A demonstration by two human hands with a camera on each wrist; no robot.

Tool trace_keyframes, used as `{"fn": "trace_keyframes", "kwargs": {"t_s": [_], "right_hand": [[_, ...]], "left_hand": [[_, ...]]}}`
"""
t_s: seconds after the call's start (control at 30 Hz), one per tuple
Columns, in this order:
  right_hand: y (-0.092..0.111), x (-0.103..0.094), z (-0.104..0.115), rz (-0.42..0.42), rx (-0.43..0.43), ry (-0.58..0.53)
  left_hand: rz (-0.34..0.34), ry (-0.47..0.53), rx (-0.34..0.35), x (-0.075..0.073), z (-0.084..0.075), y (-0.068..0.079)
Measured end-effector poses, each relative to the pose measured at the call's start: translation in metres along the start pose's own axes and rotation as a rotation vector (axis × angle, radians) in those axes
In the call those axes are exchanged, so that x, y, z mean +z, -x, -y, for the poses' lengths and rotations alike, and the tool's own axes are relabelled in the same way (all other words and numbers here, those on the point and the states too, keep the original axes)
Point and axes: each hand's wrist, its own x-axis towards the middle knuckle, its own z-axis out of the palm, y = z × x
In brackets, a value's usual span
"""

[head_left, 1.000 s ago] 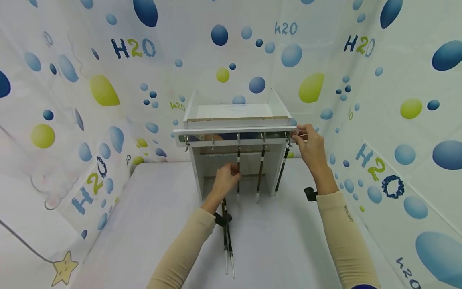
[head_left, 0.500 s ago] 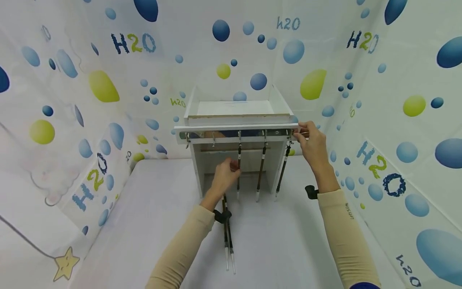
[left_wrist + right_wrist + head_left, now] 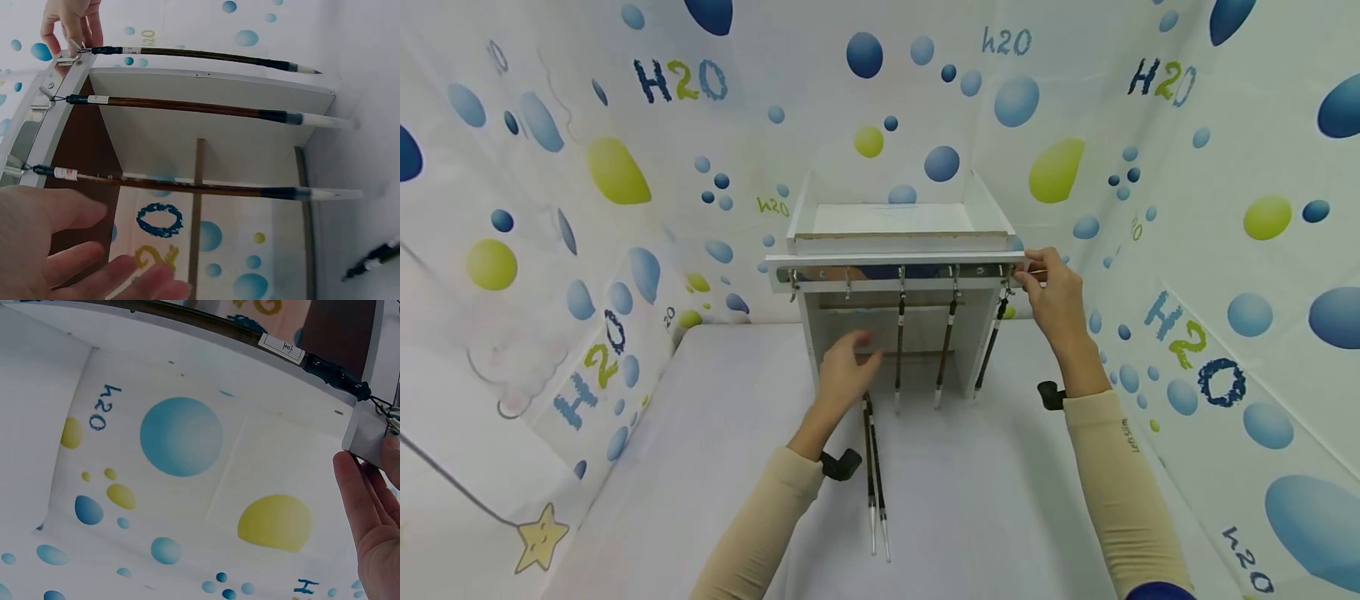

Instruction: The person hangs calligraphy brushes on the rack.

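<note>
A white shelf (image 3: 891, 260) stands at the table's back, with a hook rail along its front. Three calligraphy brushes hang from it by loops, tips down: one mid-rail (image 3: 900, 346), a second (image 3: 945, 354) to its right, a third (image 3: 991, 346) at the right end. My left hand (image 3: 844, 375) is just left of the mid-rail brush, holding nothing, fingers loosely spread; in the left wrist view that brush (image 3: 231, 189) passes beyond the thumb. My right hand (image 3: 1054, 300) grips the shelf's right front corner, thumb in front beside the end hook, fingers (image 3: 353, 487) at the edge.
Two more brushes (image 3: 871, 467) lie side by side on the white table (image 3: 722, 467), in front of the shelf. On the rail's left part are two bare hooks (image 3: 793, 285). Sheets printed with bubbles (image 3: 940, 164) form the walls behind and at both sides.
My left hand has come off the mid-rail brush and moved slightly left, its fingers opening. My right hand keeps its hold on the shelf's corner. The head view has shifted slightly.
</note>
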Motion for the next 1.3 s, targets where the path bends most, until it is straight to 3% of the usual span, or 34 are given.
{"fn": "trace_keyframes", "kwargs": {"t_s": [0.2,0.4,0.63,0.93,1.3], "right_hand": [[0.000,0.000,0.000,-0.003,-0.017,0.004],[-0.002,0.000,-0.001,-0.007,-0.027,0.010],[-0.002,0.000,0.001,-0.004,-0.025,0.005],[0.002,0.002,-0.001,0.007,-0.015,-0.006],[0.002,0.001,-0.002,0.000,-0.030,-0.007]], "left_hand": [[-0.113,-0.013,-0.014,-0.006,0.017,0.027],[-0.156,-0.007,-0.067,0.000,0.039,0.049],[-0.131,0.004,-0.148,0.020,0.064,0.074],[-0.042,-0.031,-0.252,0.049,0.090,0.099],[-0.003,-0.112,-0.228,0.072,0.096,0.108]]}}
